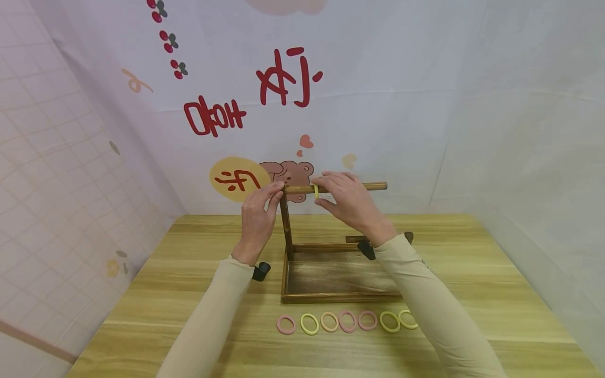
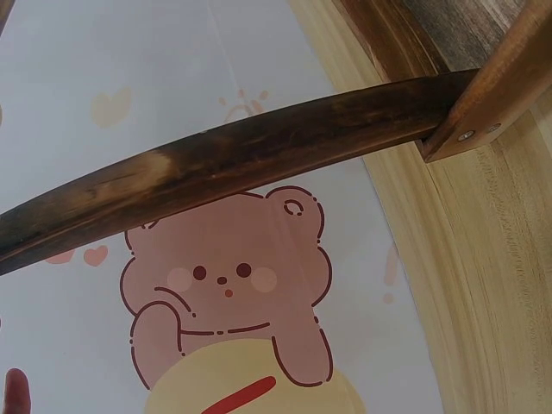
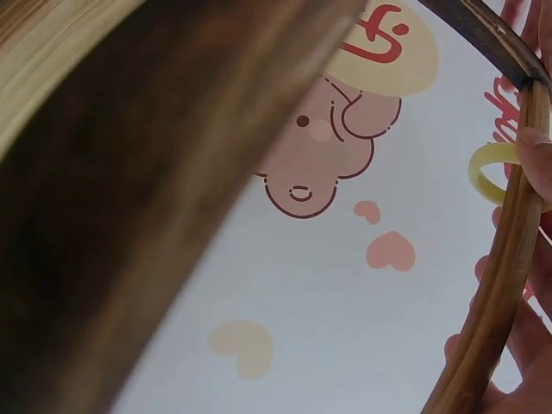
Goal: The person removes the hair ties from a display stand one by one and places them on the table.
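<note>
A wooden rack (image 1: 287, 226) stands on the table, with a round rod (image 1: 376, 186) running sideways from the top of its upright. My left hand (image 1: 259, 215) pinches the corner where the upright meets the rod; only a fingertip of it shows at the edge of the left wrist view. Around the rod hangs a yellow ring (image 1: 316, 192), which my right hand (image 1: 347, 199) pinches between thumb and fingers. The same yellow ring (image 3: 487, 177) encircles the rod (image 3: 509, 259) in the right wrist view.
In front of the rack's tray base (image 1: 340, 298) lies a row of several loose rings, among them a pink ring (image 1: 285, 325), an orange ring (image 1: 329, 322) and a yellow ring (image 1: 389, 322). A short wooden bar (image 1: 354, 239) shows behind my right wrist. A printed cloth (image 1: 378, 105) hangs behind the table.
</note>
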`<state>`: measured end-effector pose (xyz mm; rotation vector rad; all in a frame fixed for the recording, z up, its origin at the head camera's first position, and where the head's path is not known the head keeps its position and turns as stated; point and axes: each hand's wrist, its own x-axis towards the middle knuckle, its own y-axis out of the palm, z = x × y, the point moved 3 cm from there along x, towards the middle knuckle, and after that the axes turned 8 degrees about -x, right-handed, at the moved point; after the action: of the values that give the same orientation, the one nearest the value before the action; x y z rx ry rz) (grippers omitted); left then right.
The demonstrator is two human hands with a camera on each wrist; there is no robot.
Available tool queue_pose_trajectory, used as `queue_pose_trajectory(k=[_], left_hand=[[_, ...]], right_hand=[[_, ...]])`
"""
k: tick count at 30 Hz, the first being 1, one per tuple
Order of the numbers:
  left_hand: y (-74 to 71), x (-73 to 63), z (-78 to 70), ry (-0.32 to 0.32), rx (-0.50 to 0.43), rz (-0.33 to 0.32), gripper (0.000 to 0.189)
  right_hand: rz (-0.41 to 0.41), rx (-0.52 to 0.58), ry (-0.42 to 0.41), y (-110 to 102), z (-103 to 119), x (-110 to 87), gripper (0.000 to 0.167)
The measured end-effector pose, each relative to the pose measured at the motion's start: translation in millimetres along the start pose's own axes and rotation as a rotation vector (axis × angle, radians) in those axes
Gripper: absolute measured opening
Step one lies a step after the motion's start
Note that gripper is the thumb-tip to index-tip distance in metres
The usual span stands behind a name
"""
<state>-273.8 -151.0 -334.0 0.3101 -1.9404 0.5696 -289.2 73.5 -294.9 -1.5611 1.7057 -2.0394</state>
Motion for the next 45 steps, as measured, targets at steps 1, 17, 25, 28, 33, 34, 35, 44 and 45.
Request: queue_pose_trajectory(k=[1, 17, 25, 28, 33, 34, 35, 44, 45], left_hand=[[-0.1, 0.0, -0.2, 0.000, -0.001, 0.001, 0.022], [-0.3, -0.6, 0.7, -0.012, 0.001, 0.001, 0.022], [-0.5, -0.3, 0.6, -0.003, -0.006, -0.008, 0.023], [-0.7, -0.2, 0.2, -0.001, -0.007, -0.009, 0.024], [-0.6, -0.2, 0.4, 0.003, -0.007, -0.011, 0.024], [-0.6, -0.1, 0.3, 0.003, -0.008, -0.009, 0.024], [-0.5, -0.1, 0.3, 0.002, -0.008, -0.008, 0.024], [-0.5, 0.2, 0.0, 0.000, -0.004, 0.005, 0.022], [-0.5, 0.1, 0.0, -0.001, -0.003, 0.005, 0.022]], right_hand=[[-0.006, -0.001, -0.003, 0.1, -0.1, 0.0, 0.050], [-0.062, -0.011, -0.022, -0.2, -0.7, -0.2, 0.045], [-0.050, 0.026, -0.004, -0.3, -0.9, -0.9, 0.046], [-0.046, 0.058, 0.004, -0.1, -1.5, -0.8, 0.045], [-0.057, 0.095, -0.001, -0.8, -1.5, -0.4, 0.045], [-0.061, 0.099, -0.002, -1.1, -1.4, -0.4, 0.045], [-0.064, 0.103, -0.005, -1.3, -1.4, -0.5, 0.045], [-0.057, 0.101, 0.005, -3.0, -2.8, -1.8, 0.048], [-0.054, 0.100, 0.007, -3.2, -2.9, -2.0, 0.048]])
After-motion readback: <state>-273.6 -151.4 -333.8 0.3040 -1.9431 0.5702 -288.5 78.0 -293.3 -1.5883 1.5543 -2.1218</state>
